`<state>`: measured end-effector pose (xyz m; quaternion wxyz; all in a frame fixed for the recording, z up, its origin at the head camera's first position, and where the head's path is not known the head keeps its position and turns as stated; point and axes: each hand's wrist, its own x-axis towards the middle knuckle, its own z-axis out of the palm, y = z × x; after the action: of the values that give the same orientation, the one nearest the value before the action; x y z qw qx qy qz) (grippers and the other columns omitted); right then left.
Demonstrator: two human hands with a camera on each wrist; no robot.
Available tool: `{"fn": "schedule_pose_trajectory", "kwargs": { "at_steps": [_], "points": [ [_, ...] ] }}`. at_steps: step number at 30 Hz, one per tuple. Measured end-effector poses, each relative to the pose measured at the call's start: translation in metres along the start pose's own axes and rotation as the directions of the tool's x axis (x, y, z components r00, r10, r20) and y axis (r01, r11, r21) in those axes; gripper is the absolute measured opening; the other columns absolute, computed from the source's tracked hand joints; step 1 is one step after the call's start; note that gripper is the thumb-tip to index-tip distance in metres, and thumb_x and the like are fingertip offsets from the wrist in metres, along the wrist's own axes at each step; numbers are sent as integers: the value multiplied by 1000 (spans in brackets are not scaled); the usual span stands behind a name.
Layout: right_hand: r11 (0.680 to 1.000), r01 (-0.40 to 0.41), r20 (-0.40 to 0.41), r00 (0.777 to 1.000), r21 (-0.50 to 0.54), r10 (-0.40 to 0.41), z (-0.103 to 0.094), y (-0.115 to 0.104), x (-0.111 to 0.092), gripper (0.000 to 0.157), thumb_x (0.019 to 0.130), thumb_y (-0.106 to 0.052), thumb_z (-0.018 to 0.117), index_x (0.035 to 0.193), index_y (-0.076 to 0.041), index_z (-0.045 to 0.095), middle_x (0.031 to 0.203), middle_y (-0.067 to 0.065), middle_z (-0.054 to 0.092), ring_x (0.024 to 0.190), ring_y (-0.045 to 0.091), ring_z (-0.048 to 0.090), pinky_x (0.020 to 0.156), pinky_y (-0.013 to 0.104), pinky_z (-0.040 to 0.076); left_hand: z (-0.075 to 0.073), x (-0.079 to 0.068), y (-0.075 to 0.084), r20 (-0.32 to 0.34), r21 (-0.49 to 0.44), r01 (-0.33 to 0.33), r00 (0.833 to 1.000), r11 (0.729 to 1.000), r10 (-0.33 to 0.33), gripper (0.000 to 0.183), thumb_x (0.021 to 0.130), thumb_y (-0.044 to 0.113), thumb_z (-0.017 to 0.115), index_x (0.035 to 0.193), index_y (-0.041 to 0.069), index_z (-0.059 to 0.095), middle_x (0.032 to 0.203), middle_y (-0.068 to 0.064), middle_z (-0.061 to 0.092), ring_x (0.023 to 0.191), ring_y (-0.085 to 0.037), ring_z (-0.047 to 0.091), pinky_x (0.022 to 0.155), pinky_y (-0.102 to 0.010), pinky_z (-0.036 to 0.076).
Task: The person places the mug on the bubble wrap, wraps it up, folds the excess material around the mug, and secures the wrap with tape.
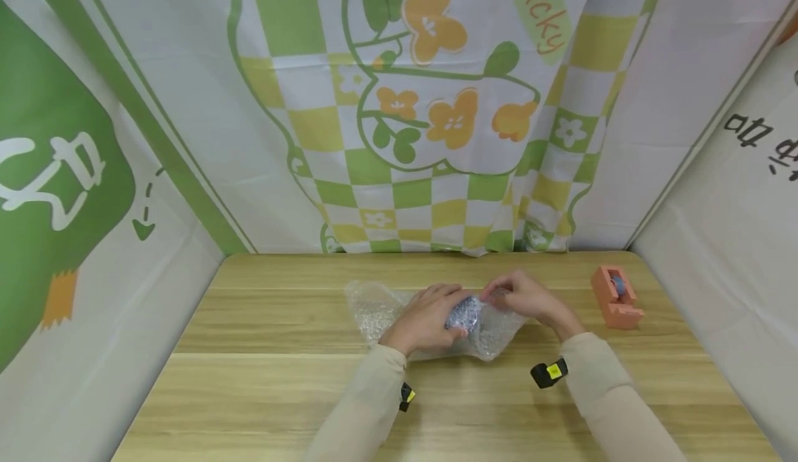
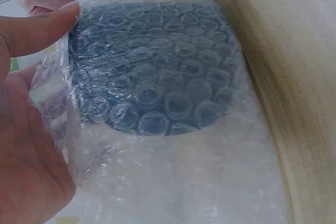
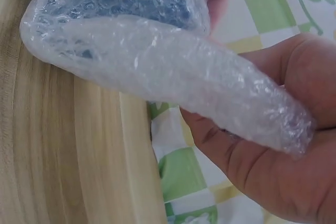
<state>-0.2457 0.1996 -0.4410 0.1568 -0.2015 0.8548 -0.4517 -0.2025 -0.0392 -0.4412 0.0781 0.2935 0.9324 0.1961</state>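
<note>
At the far left, a white fabric panel (image 1: 181,233) bears a large green shape with white lettering, an orange patch and a dashed arrow. Beside it begins the wood-grain surface (image 1: 249,393), and on it, near the back edge, lies a sheet of clear bubble wrap (image 1: 377,313), its left end spread flat. The left hand (image 1: 427,320) comes next, fingers curved over the wrapped bundle, the thumb pressing one edge of it; a pale sleeve (image 1: 361,406) and a small black wrist camera (image 1: 406,397) with a yellow label follow behind the hand. Between the hands sits a blue item (image 2: 157,72) with a rounded outline, seen through the bubbles of the wrap, which covers it and folds around one end; what it is cannot be told. Behind everything hangs a green-and-yellow checked curtain (image 1: 424,199) with orange flowers and the word "Lucky". The right hand (image 1: 526,299) pinches the right-hand flap of the wrap between thumb and fingers, another black wrist camera (image 1: 548,373) below it. Farther right, well apart, a coral tape dispenser (image 1: 605,296) holding a blue roll (image 1: 617,285) stands on the surface, near the white right panel (image 1: 717,240) with black characters.
</note>
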Motion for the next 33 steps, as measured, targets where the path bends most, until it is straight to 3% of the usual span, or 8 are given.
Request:
{"fn": "schedule_pose_trajectory", "kwargs": {
  "at_steps": [7, 11, 15, 25, 28, 33],
  "points": [
    [998, 23, 6, 1000, -59, -23, 5, -7, -2, 26, 90, 8, 54, 100, 0, 77, 110, 17, 72, 106, 32, 64, 83, 37, 54, -1, 3, 0, 25, 7, 14, 1000, 1000, -15, 68, 93, 35, 72, 154, 26, 44, 159, -5, 39, 146, -26, 35, 118, -51, 28],
    [997, -66, -21, 998, 43, 67, 6, -10, -1, 22, 90, 5, 57, 110, 6, 67, 101, 18, 70, 92, 28, 64, 76, 36, 54, -2, 5, 1, 47, 35, 19, 999, 999, -20, 67, 94, 38, 70, 154, 26, 44, 159, -4, 39, 146, -26, 34, 116, -52, 30],
    [970, -172, -48, 982, 173, 183, 7, -10, 0, 36, 88, 4, 61, 122, 10, 54, 90, 16, 69, 80, 24, 65, 68, 34, 54, -3, 6, 3, 72, 61, 19, 997, 998, -24, 67, 95, 41, 68, 155, 27, 42, 158, -2, 39, 146, -27, 34, 115, -53, 31],
    [947, -216, -83, 967, 239, 241, 8, -10, 3, 40, 84, -2, 67, 120, 13, 60, 111, 23, 66, 94, 27, 62, 76, 33, 54, -4, 9, 3, 98, 54, 26, 995, 998, -31, 69, 96, 42, 67, 157, 28, 38, 159, -2, 36, 147, -26, 30, 117, -53, 28],
    [893, -253, -58, 954, 371, 294, 9, -6, 2, 37, 87, -5, 66, 118, 13, 61, 110, 19, 64, 92, 24, 62, 74, 32, 56, -3, 9, 3, 98, 51, 25, 995, 998, -30, 70, 96, 43, 67, 157, 28, 38, 160, -3, 36, 147, -27, 30, 117, -53, 28],
    [740, -256, -11, 942, 622, 335, 13, -3, 0, 17, 94, -9, 62, 103, 4, 67, 94, 8, 67, 81, 17, 66, 70, 30, 58, -1, 10, -1, 67, 33, 33, 997, 999, -35, 70, 94, 43, 68, 156, 27, 40, 159, -3, 38, 145, -28, 33, 116, -54, 29]
  ]
}}
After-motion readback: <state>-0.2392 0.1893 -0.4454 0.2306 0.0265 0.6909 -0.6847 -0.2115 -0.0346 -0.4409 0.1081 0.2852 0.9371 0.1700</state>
